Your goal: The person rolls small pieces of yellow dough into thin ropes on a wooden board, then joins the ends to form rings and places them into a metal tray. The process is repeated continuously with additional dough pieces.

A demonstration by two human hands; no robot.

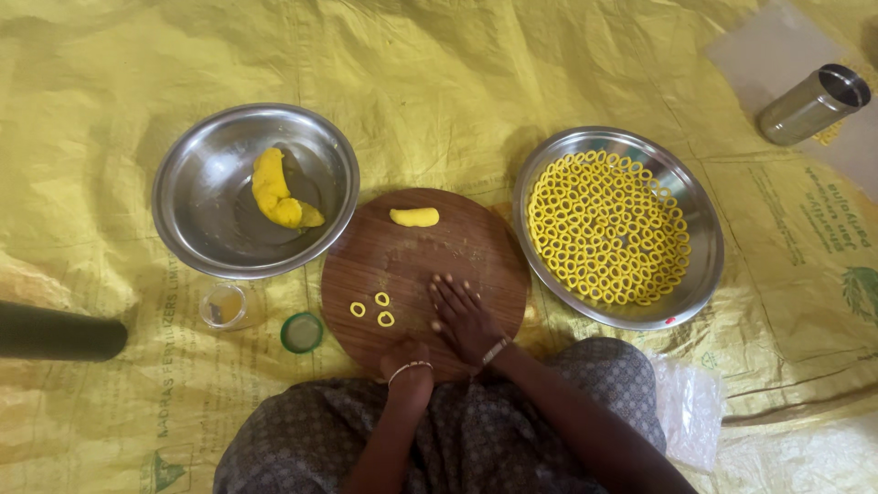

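Hands are laid on a round wooden board: the right hand is pressed flat, fingers spread, and whatever lies beneath the palm is hidden. The left hand is curled at the board's near edge; its grip cannot be made out. Three dough rings lie just beside it, a dough piece at the far edge.

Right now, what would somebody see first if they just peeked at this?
Probably the steel plate on the right, packed with little yellow dough rings. Next, the round wooden board in the middle, where the right hand presses flat beside three loose rings. On the left, a steel bowl holds a yellow dough lump.
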